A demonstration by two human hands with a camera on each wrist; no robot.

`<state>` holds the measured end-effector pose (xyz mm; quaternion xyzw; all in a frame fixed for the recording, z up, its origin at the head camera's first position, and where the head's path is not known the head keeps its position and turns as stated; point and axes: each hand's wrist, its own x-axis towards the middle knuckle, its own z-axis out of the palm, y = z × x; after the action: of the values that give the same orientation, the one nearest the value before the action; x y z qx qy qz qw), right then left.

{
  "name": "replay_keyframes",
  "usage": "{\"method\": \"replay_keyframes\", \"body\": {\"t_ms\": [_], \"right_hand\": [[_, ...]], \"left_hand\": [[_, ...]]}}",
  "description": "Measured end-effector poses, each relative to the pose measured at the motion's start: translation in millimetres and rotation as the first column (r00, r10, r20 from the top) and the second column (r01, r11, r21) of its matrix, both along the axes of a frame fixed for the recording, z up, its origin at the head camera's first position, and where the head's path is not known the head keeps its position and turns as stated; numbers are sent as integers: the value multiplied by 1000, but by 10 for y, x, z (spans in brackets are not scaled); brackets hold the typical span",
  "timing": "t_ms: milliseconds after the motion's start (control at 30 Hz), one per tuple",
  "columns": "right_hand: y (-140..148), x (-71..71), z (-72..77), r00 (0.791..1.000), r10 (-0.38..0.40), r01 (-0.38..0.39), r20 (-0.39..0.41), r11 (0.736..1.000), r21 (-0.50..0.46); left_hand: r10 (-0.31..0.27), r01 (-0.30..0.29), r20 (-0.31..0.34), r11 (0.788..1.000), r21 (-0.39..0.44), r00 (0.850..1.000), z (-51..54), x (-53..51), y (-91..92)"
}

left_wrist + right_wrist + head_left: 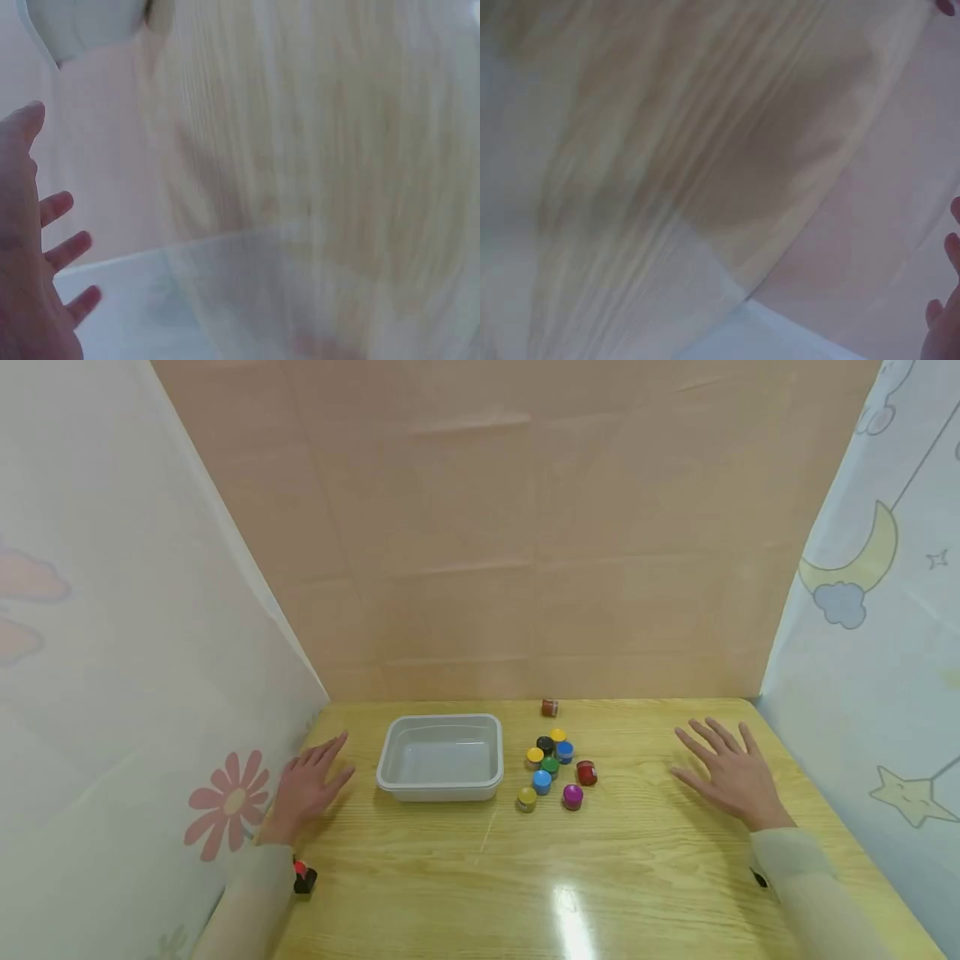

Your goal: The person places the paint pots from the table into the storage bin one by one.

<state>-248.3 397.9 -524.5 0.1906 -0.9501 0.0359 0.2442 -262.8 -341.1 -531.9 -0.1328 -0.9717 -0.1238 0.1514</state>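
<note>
My left hand (306,787) is over the left side of the wooden table, its fingers spread and holding nothing. Just right of it stands a white plastic tub (440,792), whose corner also shows in the left wrist view. My right hand (731,772) hovers near the table's right edge with fingers fanned out and nothing in them. Between tub and right hand sits a cluster of small paint pots: a purple-lidded pot (573,797), a light blue pot (542,782), a green pot (550,767), a black-lidded pot (545,745) and several others. A red pot (587,772) lies on its side.
A brownish-red pot (550,708) lies by the table's back edge, apart from the cluster. Tan sheeting (525,568) rises behind the table (465,893). Pale printed sheets, a left one (135,610) and a right one (862,693), flank both sides.
</note>
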Motion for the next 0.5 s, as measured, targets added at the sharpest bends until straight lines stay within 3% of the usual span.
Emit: {"method": "replay_keyframes", "body": {"t_ms": [100, 200, 333, 500], "right_hand": [[-141, 9, 46, 999, -7, 9, 33, 997, -71], [-298, 18, 99, 997, -2, 13, 75, 990, -144], [-480, 5, 136, 991, 7, 25, 136, 971, -236], [-669, -38, 144, 978, 30, 43, 208, 940, -339]], "left_hand": [[7, -14, 66, 994, 111, 998, 2, 44, 120], [-9, -24, 138, 971, 238, 990, -10, 83, 219], [-81, -20, 218, 905, 426, 973, -38, 112, 336], [-172, -21, 263, 799, 600, 949, -76, 146, 456]]}}
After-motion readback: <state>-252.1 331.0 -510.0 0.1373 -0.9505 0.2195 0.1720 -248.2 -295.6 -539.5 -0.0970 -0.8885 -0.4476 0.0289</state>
